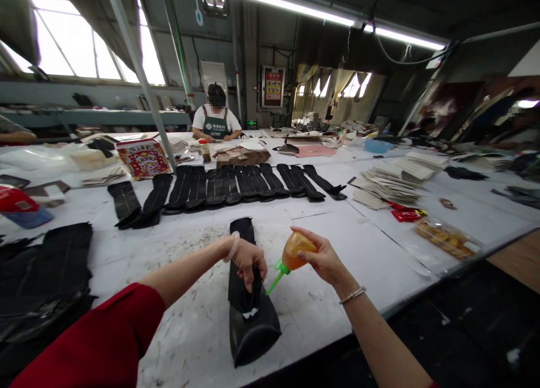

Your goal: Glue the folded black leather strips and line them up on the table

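A long black leather piece (248, 315) lies lengthwise on the white table (346, 247) in front of me. My left hand (248, 262) is closed, pinching a fold of that piece near its middle. My right hand (323, 258) grips an orange squeeze bottle (295, 251). Its green nozzle (275, 279) is tilted down to the left, with the tip just beside my left fingers over the black piece. A small white patch shows on the piece below my left hand.
A row of several black pieces (228, 186) lies across the table's middle. A black heap (42, 281) sits at the left. Paper stacks (392, 183) and a snack packet (447, 237) lie to the right. A person in a green apron (216, 121) sits at the far side.
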The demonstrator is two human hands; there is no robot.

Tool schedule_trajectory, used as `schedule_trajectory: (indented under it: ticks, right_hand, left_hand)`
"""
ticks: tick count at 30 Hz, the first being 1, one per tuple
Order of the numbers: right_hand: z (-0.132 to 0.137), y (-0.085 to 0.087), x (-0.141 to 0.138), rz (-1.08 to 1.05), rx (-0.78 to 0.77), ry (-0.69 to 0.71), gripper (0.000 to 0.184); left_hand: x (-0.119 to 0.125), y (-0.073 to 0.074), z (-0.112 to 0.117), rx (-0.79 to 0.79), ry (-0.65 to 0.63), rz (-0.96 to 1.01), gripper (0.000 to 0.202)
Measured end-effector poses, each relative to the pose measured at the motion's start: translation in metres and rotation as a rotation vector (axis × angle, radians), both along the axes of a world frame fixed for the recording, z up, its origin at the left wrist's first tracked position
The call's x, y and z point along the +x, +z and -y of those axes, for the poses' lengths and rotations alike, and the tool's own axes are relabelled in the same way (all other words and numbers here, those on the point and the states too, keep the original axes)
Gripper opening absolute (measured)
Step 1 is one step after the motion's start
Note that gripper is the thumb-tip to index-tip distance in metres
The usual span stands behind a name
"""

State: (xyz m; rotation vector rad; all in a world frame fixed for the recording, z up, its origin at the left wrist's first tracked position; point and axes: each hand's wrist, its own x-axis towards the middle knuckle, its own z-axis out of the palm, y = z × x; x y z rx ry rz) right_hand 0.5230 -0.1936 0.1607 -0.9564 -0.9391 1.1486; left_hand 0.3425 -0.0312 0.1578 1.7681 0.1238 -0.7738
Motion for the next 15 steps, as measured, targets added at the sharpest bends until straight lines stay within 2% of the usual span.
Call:
schedule_trajectory:
  ticks: [15]
  right_hand:
    - [0.025,-0.017,0.008,-0.174,0.007,-0.059,0.06]
  left_hand:
    - [-0.016,0.015,0.001,-0.098,0.205,0.001,0.029]
